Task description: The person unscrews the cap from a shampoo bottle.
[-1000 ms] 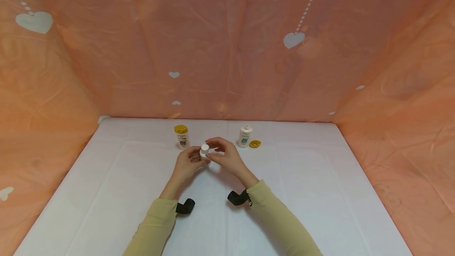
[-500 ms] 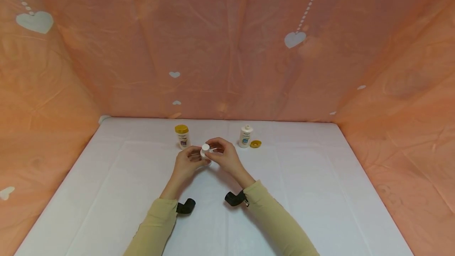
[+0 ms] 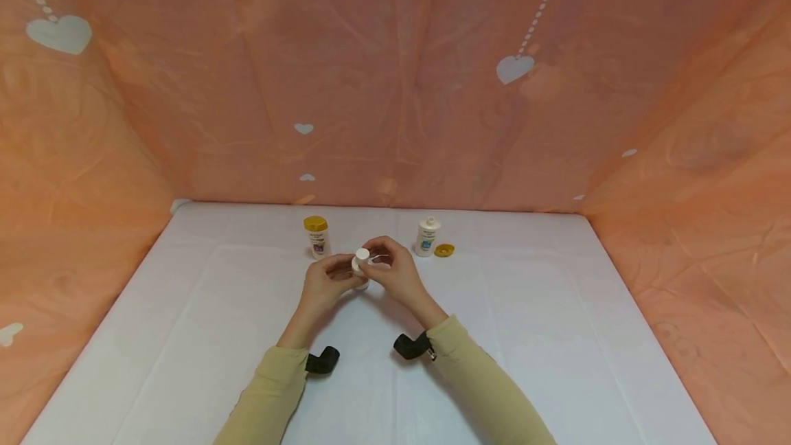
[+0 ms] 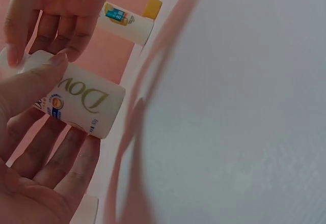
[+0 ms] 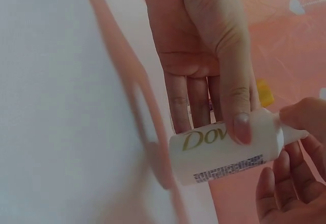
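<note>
Centrally, a white Dove bottle is held at a white table, its contents hidden by opaque walls. Behind it are stood a yellow-capped bottle and a bare-necked bottle, beside which a yellow cap is laid. The Dove bottle's body is gripped by the left hand, opened only to its width; its top is pinched by the right hand, fingers bent.
</note>
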Tool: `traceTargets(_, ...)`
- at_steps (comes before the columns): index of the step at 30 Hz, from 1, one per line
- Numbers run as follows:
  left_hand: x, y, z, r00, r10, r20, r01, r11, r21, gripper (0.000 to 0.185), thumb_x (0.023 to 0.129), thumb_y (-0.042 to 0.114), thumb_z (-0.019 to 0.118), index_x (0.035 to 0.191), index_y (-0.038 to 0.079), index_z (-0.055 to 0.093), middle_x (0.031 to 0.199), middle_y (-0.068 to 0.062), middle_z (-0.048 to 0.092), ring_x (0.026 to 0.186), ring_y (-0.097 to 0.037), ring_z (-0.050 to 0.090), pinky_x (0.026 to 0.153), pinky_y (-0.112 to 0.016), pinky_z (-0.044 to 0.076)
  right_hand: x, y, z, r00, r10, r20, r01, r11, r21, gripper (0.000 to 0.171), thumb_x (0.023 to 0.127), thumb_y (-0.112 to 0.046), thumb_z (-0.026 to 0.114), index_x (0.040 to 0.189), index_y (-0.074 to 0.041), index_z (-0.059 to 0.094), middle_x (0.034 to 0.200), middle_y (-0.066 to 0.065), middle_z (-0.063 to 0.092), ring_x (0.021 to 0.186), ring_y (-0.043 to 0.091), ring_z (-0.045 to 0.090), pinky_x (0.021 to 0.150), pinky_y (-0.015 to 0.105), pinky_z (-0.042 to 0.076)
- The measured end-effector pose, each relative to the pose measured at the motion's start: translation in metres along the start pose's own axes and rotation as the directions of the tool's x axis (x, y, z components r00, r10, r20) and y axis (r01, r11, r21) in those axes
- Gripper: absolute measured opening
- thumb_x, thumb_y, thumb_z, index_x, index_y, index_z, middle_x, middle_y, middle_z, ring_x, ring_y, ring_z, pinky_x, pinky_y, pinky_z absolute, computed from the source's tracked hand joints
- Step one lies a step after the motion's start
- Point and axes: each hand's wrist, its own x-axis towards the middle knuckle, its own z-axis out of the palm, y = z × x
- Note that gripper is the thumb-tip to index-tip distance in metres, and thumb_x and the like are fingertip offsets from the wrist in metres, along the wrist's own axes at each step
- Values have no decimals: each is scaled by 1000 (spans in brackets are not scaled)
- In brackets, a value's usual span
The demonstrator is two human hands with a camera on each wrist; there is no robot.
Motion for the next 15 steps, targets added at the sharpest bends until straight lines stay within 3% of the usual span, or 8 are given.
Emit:
traceTargets(7,2,-10,6,999,48,5,-48,999,-3,41,75,1,80,113,-6,65,109,-20,66,102,-32,63,81,-28,55,-6,-7,-8,999,-23,-27,24,999,47,30,85,6,68,110,14,55,106,29,58,100,41,56,87,57,47)
traceTargets(15,-10,17,19,996,80,41,-80,997,-7,39,77,-4,77,114,-9,64,112,-23,63,103,-40,60,85,-34,54,-18,-7,-16,995,4,-105,6,995,96,28,84,6,69,108,13,57,105,30,57,100,42,56,87,57,47)
